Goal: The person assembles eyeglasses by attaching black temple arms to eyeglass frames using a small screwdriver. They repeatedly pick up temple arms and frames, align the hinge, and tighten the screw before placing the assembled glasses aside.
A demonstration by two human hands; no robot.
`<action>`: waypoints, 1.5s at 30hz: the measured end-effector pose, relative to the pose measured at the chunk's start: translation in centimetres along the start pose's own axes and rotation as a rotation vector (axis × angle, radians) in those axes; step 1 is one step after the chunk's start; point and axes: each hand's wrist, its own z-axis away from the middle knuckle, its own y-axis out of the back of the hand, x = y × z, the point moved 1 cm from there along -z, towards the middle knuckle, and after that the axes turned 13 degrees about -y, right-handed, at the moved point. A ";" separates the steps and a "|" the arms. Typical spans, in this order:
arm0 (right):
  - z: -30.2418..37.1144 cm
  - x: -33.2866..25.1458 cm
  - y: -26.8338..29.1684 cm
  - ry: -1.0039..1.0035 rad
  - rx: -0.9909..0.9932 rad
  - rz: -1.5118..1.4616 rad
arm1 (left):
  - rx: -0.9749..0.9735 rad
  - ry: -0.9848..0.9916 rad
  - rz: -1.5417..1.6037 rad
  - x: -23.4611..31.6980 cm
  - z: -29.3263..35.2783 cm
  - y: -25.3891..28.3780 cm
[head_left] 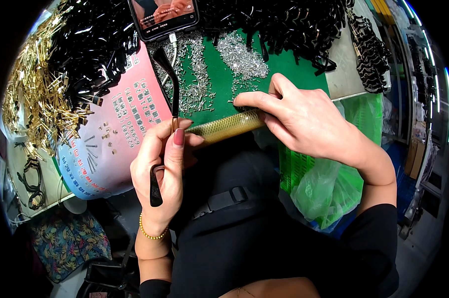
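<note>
My left hand (pixel 162 166) is closed around dark eyeglass temple arms. One temple arm (pixel 174 92) stands up past my thumb and forefinger, its curved tip toward the phone. A second dark tip (pixel 156 187) hangs below my palm; whether both belong to one frame is hidden by my fingers. My right hand (pixel 304 116) reaches over the table's near edge. Its forefinger is stretched out to the green mat (pixel 224 111), apart from the thumb, with the tip beside a few tiny screws. Loose silver screws lie in two heaps, a left heap (pixel 197 74) and a brighter right heap (pixel 242 54).
A phone (pixel 166 17) with a white cable lies at the back. Black temple arms (pixel 279 25) are piled behind the mat, and gold ones (pixel 40 84) at the left. A yellow mesh-patterned roll (pixel 227 128) lines the near edge. A green crate (pixel 291 171) with plastic bags stands at right.
</note>
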 end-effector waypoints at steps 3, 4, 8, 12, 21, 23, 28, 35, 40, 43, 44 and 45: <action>0.2 0.1 0.0 -0.009 0.005 0.000 | 0.009 -0.001 0.016 0.0 0.0 -0.1; 0.3 0.1 -0.1 -0.015 0.007 0.000 | 0.010 0.004 0.021 0.0 0.0 -0.1; 0.0 0.1 0.0 0.025 -0.005 0.004 | 0.008 0.001 0.000 -0.1 0.1 -0.1; -0.5 -0.3 0.3 0.021 -0.051 0.036 | -0.014 -0.020 -0.029 0.1 -0.1 -0.2; -1.8 -4.1 3.6 -0.202 -0.624 -0.873 | -0.039 -0.142 -0.152 0.5 -0.5 -0.3; -2.0 -4.6 3.8 -0.320 -0.776 -1.022 | -0.031 -0.159 -0.175 0.5 -0.4 -0.3; -2.2 -4.7 3.7 -0.361 -0.765 -1.035 | -0.015 -0.289 -0.221 0.1 -0.6 -0.6; -2.1 -4.4 3.2 -0.343 -0.780 -1.067 | -0.042 -0.431 -0.473 -0.7 -0.3 -0.6; -1.6 -3.7 2.5 -0.395 -0.883 -1.416 | -0.008 -0.797 -0.753 -2.1 -0.4 -0.9; -1.1 -3.7 1.7 -0.284 -0.713 -1.046 | -0.015 -0.848 -0.792 -1.5 -0.7 -1.1; -0.3 -3.0 -0.6 -0.015 -0.250 -0.720 | -0.050 -0.831 -0.787 -1.0 -0.9 -1.6; 0.1 -3.3 -0.6 0.033 -0.135 -0.532 | -0.072 -0.818 -0.795 -0.7 -1.0 -1.5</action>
